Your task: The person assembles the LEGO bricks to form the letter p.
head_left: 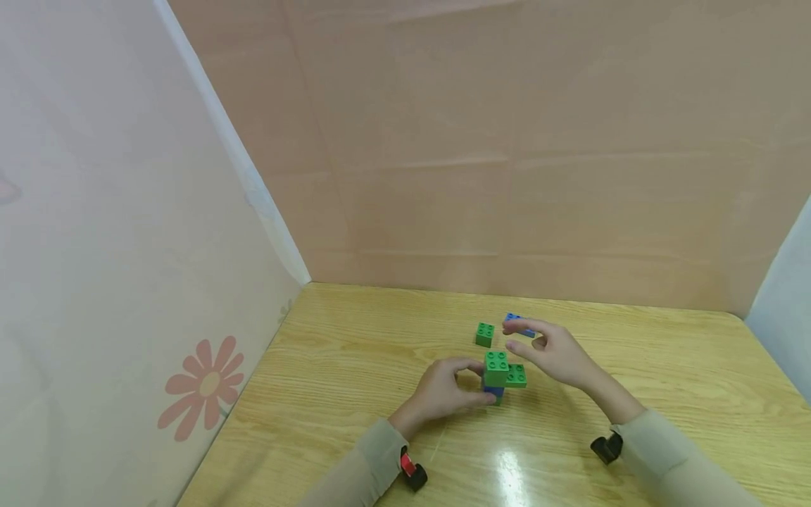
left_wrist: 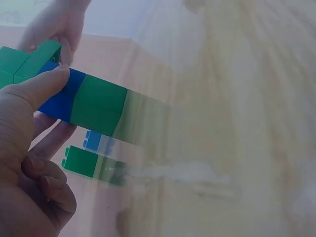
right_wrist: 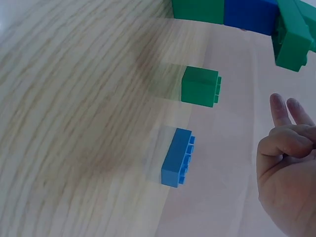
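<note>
My left hand point(head_left: 446, 389) pinches a stack of toy building bricks between thumb and fingers, at its blue brick point(left_wrist: 63, 94). Below the blue one is a green brick point(left_wrist: 98, 101); above it a flat green brick point(head_left: 517, 376) juts out to the right, topped by a green block point(head_left: 496, 367). The stack stands upright on the table. Just right of and beyond it, my right hand point(head_left: 557, 352) hovers with nothing in its grasp, index finger and thumb apart. A loose green brick point(right_wrist: 200, 87) and a flatter blue brick point(right_wrist: 177, 158) lie beyond the stack.
The wooden table point(head_left: 355, 338) meets a brown covered wall point(head_left: 507, 211) at its far edge. A pale wall with a printed flower point(head_left: 209, 384) runs along the left side. Light glares off the tabletop near the front.
</note>
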